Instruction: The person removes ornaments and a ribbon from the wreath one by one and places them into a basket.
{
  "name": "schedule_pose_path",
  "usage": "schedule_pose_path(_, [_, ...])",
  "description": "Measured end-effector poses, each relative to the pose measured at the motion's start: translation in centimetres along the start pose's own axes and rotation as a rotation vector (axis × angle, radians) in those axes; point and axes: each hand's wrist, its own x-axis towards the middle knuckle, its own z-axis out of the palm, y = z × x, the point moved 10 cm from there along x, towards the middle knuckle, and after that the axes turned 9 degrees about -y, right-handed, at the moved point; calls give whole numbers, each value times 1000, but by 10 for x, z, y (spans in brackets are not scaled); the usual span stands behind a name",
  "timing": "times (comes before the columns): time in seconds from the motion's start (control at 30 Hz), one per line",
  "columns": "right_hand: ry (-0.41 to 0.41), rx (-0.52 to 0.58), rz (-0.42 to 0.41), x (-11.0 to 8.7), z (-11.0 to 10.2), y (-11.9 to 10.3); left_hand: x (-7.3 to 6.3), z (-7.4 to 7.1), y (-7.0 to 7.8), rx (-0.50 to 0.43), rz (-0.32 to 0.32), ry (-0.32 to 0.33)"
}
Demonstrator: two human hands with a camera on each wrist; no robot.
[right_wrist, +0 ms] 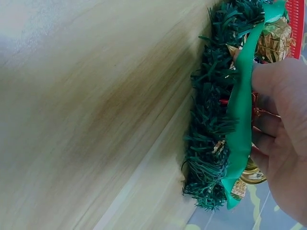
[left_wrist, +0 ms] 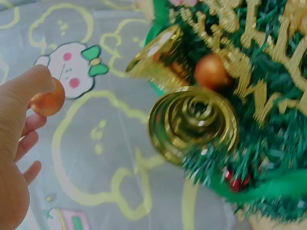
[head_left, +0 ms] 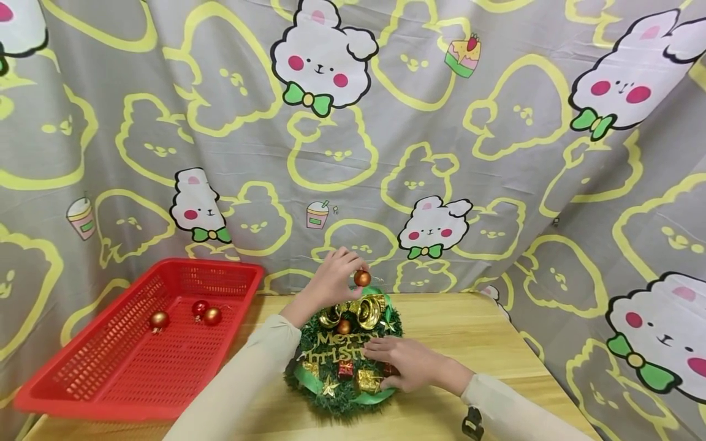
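My left hand [head_left: 337, 278] pinches a shiny orange bauble [head_left: 362, 278] above the top of a green tinsel wreath [head_left: 331, 405]. In the left wrist view, that bauble [left_wrist: 50, 99] sits between thumb and fingers, apart from the gold bells [left_wrist: 165, 129]. Another orange bauble [left_wrist: 211, 72] is nestled between the bells and the gold "Merry Christmas" lettering [head_left: 336, 355]. My right hand [head_left: 410, 362] rests on the wreath's right side, beside a gold gift box [head_left: 368, 381]. In the right wrist view, its thumb is near the green ribbon [right_wrist: 242, 105], the fingers loosely bent over the decorations.
A red plastic basket [head_left: 138, 411] stands on the left, with two gold-orange baubles [head_left: 212, 316] and a red bauble [head_left: 200, 308] inside. The wooden table [head_left: 469, 331] ends at a grey curtain [head_left: 353, 208] printed with rabbits, hanging behind and to the right.
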Motion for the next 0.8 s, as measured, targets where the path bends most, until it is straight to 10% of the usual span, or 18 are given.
schedule_pose_path(0.43, [20, -4, -22, 0, -6, -4, -24, -66, -31, 51, -35, 84])
schedule_pose_path(0.8, [4, 4, 0, 0, -4, -1, -70, -122, -71, 98, -128, 135])
